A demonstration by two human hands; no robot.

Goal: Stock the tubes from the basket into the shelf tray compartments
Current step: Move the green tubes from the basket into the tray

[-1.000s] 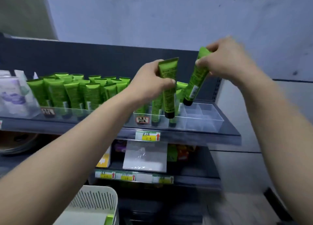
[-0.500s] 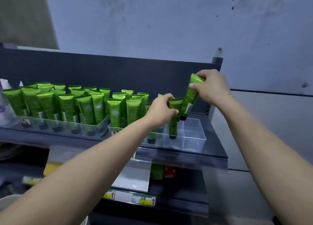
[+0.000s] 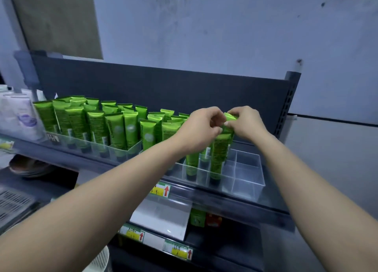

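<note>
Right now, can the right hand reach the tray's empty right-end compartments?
Probably yes: the right hand sits just left of the empty compartments, nothing between, though it pinches a green tube.

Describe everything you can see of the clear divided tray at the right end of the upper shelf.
The clear tray looks like transparent plastic, split by thin clear walls into small square compartments. It sits flat at the right end of the dark shelf, beside another tube-filled tray. Its left compartments hold green tubes standing cap down; the rightmost ones are empty. The left hand and right hand are at tube tops above it, neither touching the tray.
</note>
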